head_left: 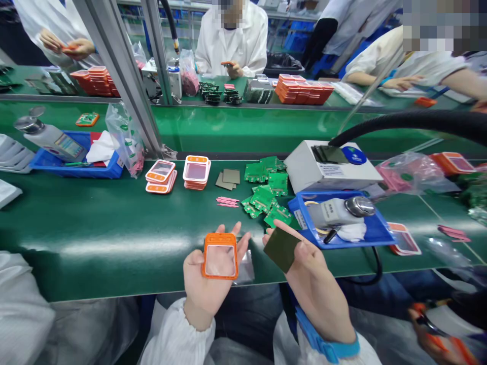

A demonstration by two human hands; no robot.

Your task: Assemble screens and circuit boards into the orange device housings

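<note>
Fingers spread, the left hand [207, 290] cradles the frame [219, 240]; right of it, the right hand [316, 285] pinches the panel [282, 249], far-side grip hard to see. Pairing both seems in hand; next calls for squaring panel to frame. Boards [262, 198] lie beyond the frame, rightward

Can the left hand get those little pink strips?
Probably yes: only green tabletop lies between the left hand and the pink strips, though the orange frame it carries might make grabbing tricky.
</note>
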